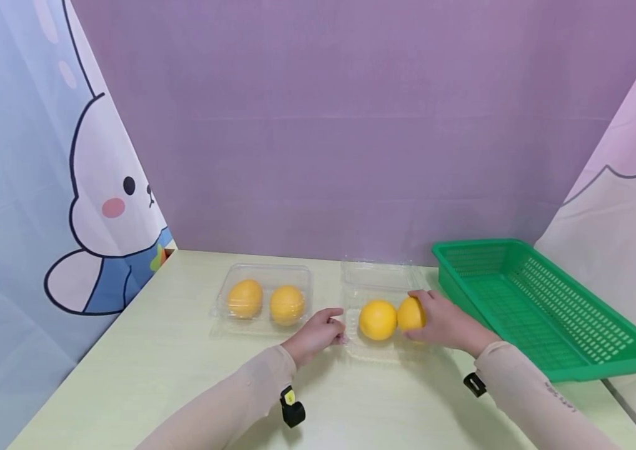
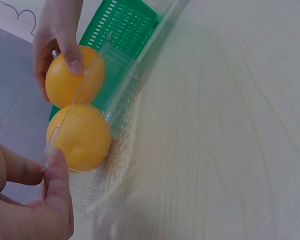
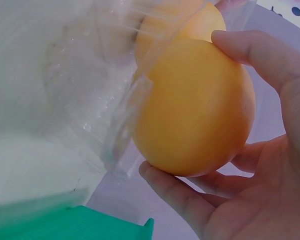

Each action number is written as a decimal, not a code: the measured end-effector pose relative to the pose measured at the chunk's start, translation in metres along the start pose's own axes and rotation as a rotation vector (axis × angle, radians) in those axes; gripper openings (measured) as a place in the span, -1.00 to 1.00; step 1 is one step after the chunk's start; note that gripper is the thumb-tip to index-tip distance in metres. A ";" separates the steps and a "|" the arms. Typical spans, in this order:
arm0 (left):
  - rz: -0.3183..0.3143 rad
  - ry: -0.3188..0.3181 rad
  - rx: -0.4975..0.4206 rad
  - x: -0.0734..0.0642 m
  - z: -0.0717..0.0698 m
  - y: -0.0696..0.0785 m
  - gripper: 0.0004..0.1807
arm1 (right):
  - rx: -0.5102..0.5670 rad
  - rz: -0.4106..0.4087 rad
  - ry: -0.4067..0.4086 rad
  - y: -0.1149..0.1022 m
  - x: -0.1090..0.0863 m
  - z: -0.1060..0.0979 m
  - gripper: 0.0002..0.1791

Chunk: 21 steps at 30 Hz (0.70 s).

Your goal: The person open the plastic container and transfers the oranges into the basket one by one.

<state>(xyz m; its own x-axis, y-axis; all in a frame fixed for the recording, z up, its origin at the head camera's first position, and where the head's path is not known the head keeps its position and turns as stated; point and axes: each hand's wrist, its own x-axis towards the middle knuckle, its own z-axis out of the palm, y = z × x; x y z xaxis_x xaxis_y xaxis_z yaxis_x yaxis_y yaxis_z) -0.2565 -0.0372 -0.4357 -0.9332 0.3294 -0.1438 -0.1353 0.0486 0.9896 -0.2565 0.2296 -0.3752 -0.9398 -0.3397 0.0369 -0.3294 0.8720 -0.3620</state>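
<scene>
An open clear plastic clamshell box (image 1: 381, 278) lies on the table, its lid folded back. One orange (image 1: 377, 320) sits in its left half. My right hand (image 1: 446, 320) grips a second orange (image 3: 195, 107) between thumb and fingers at the box's right half. Whether that orange touches the box floor, I cannot tell. At the left rim, my left hand (image 1: 318, 336) pinches the clear plastic edge between thumb and index finger, as the left wrist view shows (image 2: 32, 187). Farther left, another clear clamshell box (image 1: 309, 281) holds two oranges (image 1: 245, 299).
A green plastic basket (image 1: 543, 359) with perforated sides stands at the right of the table (image 1: 144, 350). A purple cloth (image 1: 318, 137) hangs behind the table, with printed curtains (image 1: 9, 187) at both sides.
</scene>
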 end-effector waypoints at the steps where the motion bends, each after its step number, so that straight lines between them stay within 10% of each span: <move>1: 0.000 -0.001 0.002 0.000 0.000 0.000 -0.42 | -0.005 0.000 0.006 0.000 0.000 -0.001 0.01; 21: 0.003 0.004 -0.006 0.002 0.001 -0.003 -0.43 | -0.035 -0.033 0.061 -0.002 -0.003 -0.025 0.02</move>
<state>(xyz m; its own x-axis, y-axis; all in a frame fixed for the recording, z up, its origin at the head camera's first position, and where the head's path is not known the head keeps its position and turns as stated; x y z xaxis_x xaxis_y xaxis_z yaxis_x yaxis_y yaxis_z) -0.2577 -0.0361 -0.4389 -0.9348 0.3261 -0.1405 -0.1341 0.0421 0.9901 -0.2550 0.2373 -0.3515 -0.9317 -0.3476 0.1050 -0.3625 0.8729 -0.3265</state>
